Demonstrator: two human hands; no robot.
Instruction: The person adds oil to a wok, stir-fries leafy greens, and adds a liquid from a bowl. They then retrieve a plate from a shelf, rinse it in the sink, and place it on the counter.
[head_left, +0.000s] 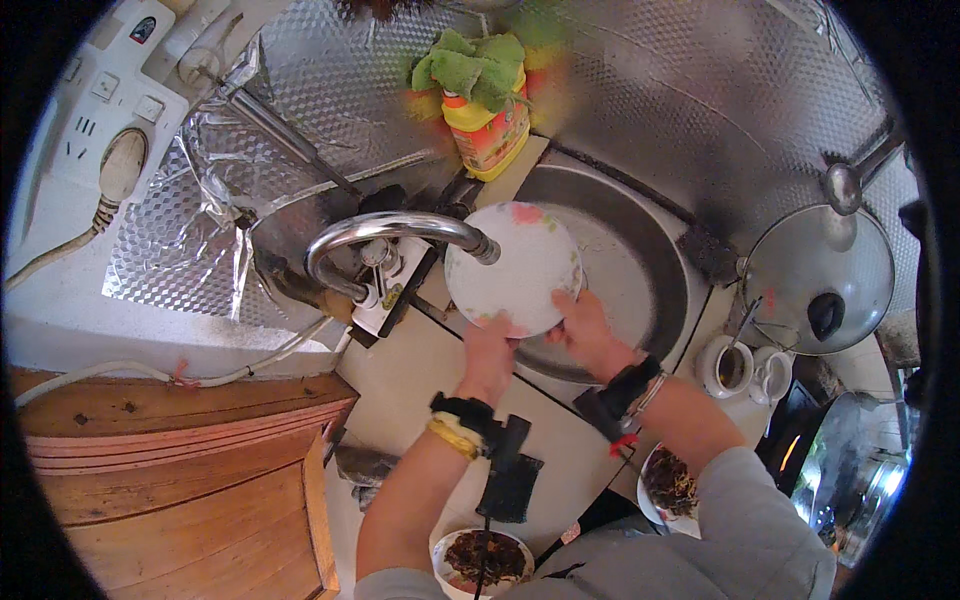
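Observation:
Both my hands grip the near rim of a white plate (510, 277) with pink flowers on its border. My left hand (489, 358) pinches the rim at the lower left, and my right hand (589, 326) holds it at the lower right. Just over the plate hangs the spout of a chrome faucet (409, 223); whether water runs from it I cannot tell. Beneath and to the right of the plate is a round steel sink basin (667, 300), partly hidden by the plate and my right hand.
A red and yellow bottle (491, 142) with a green cloth (472, 67) stands behind the sink. To the right are a glass lid (817, 277) and two small white jars (726, 367). Bowls of food (487, 562) sit close to my body. A power strip (124, 97) hangs at left.

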